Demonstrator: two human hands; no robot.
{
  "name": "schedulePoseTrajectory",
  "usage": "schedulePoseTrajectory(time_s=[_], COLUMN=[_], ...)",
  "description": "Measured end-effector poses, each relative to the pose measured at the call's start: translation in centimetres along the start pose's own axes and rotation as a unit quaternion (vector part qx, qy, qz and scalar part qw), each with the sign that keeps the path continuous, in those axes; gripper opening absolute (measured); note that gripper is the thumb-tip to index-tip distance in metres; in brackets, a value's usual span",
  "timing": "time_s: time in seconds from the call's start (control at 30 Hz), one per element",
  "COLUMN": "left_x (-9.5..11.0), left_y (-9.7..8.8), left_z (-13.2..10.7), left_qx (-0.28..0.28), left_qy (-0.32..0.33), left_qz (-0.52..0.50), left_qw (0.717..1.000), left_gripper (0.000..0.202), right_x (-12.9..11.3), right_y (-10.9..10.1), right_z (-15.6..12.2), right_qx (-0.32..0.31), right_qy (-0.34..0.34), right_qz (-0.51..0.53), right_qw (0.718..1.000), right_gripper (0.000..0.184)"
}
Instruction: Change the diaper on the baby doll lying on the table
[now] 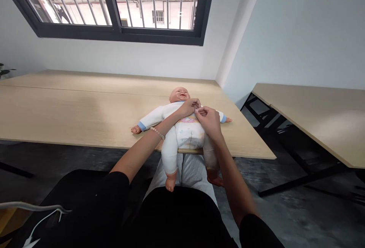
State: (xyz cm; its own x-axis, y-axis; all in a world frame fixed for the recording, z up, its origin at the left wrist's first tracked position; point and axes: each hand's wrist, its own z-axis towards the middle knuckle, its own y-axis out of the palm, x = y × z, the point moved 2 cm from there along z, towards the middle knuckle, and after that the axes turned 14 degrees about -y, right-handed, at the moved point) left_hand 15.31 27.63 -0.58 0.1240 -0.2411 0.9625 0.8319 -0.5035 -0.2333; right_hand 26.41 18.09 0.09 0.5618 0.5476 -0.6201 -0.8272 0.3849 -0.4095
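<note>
Both left hand (191, 107) and right hand (210, 120) pinch, contents unclear; baby doll (188, 135) lies at table's (71, 117) near edge, likely for reach.

There are one doll (190, 136), two blue cuffs (142, 126), two doll feet (170, 182), one bracelet (157, 133), one window (112, 5) and one plant (4, 71).

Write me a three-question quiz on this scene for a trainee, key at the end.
1. Multiple choice. The left hand and right hand are both at which part of the doll? A: feet. B: chest. C: knees.
2. True or false. The doll's legs hang over the edge of the table.
3. Fill in. The bracelet is on the person's ____ arm.

Key: 1 B; 2 true; 3 left.
</note>
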Motion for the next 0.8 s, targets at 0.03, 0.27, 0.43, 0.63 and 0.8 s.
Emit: schedulePoseTrajectory(time_s=[0.03, 0.27, 0.43, 0.63, 0.8], left_x=[-0.1, 0.6, 0.9, 1.5, 1.8], left_y=[-0.1, 0.0, 0.2, -1.0, -4.0], left_z=[0.1, -1.0, -1.3, -1.3, -6.2], left_qx=[0.012, 0.035, 0.048, 0.072, 0.244], left_qy=[-0.004, -0.025, -0.046, -0.071, -0.005], left_qz=[-0.014, -0.063, -0.073, -0.073, 0.005], left_qw=[1.0, 0.997, 0.995, 0.992, 0.97], left_gripper=[0.014, 0.022, 0.024, 0.018, 0.01], right_x=[-0.5, -2.2, -2.9, -3.9, -3.6], right_y=[0.4, 1.9, 2.2, 2.8, 2.7], right_z=[0.1, -0.6, -1.4, -3.8, -4.5], right_qx=[-0.009, -0.103, -0.145, -0.158, -0.158], right_qy=[-0.009, -0.061, -0.088, -0.149, -0.169], right_qz=[-0.025, -0.205, -0.227, -0.188, -0.158], right_qw=[1.0, 0.971, 0.959, 0.958, 0.96], right_gripper=[0.009, 0.02, 0.025, 0.031, 0.037])
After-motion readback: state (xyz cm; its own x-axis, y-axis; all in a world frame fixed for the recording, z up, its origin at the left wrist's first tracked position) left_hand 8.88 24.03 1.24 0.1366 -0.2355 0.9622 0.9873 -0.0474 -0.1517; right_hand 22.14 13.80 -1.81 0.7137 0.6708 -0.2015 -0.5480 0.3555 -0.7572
